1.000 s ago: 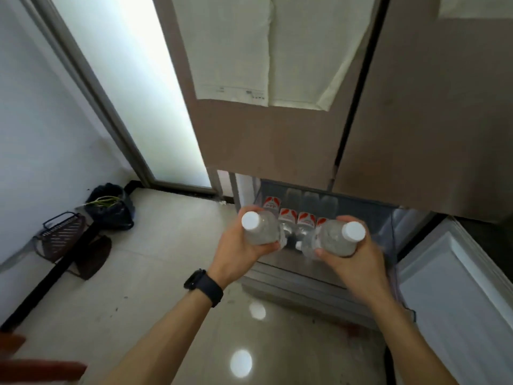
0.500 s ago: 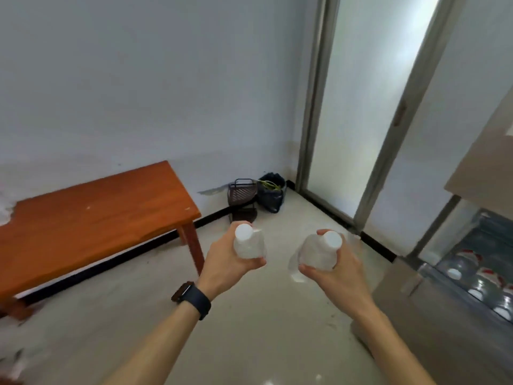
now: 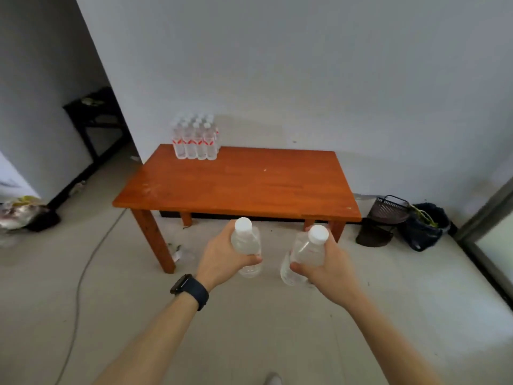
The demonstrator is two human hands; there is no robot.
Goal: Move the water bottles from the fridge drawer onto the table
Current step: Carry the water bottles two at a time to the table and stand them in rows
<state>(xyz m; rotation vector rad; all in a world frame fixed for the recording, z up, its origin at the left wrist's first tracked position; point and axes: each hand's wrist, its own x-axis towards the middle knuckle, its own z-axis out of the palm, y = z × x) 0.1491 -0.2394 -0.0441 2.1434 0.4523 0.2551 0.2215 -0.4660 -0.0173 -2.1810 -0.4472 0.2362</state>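
Head view catches the carry step, left hand (image 3: 222, 257) and right hand (image 3: 327, 266) each wrapped round a water bottle (image 3: 245, 245) over the floor near the table (image 3: 249, 184), so next they should go beside the bottle cluster (image 3: 195, 141) at its far left.

Clear plastic water bottle with white screw cap (image 3: 246, 244): held in the left hand (image 3: 222, 259), cap tilted up and away, above the floor just short of the orange-brown wooden tabletop (image 3: 236, 184).

Second clear plastic water bottle with white cap (image 3: 304, 252): held likewise in the right hand (image 3: 324, 269), near the first, not touching.

Block of clear red-labelled bottles (image 3: 195, 140): upright, far-left corner of the tabletop.
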